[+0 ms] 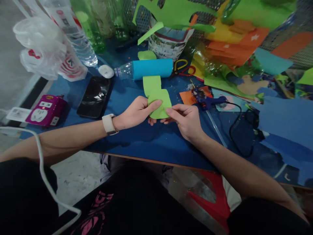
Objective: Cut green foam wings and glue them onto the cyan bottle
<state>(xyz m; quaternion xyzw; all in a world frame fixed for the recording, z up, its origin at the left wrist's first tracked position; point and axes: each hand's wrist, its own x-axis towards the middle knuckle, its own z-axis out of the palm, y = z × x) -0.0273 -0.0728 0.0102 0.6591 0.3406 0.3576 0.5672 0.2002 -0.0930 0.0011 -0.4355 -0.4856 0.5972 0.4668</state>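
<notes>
Between my two hands is a light green paper piece [160, 98] with rounded corners. My left hand [139, 112] pinches its left side, thumb on top and fingers beneath. At its lower right edge, my right hand [187, 120] grips it between thumb and fingers. Just behind it, a second green paper piece [151, 84] lies partly covered, touching or close to a bottle wrapped in blue paper [153, 69]. That bottle lies on its side, neck to the left. Red and yellow handled scissors [184, 68] rest by its right end.
A blue glue gun [207, 101] with a black cord sits right of my hands. A phone [95, 98], a purple power adapter [46, 111] and a white case [106, 71] are on the left. Bottles stand behind; coloured paper scraps [281, 120] pile up on the right.
</notes>
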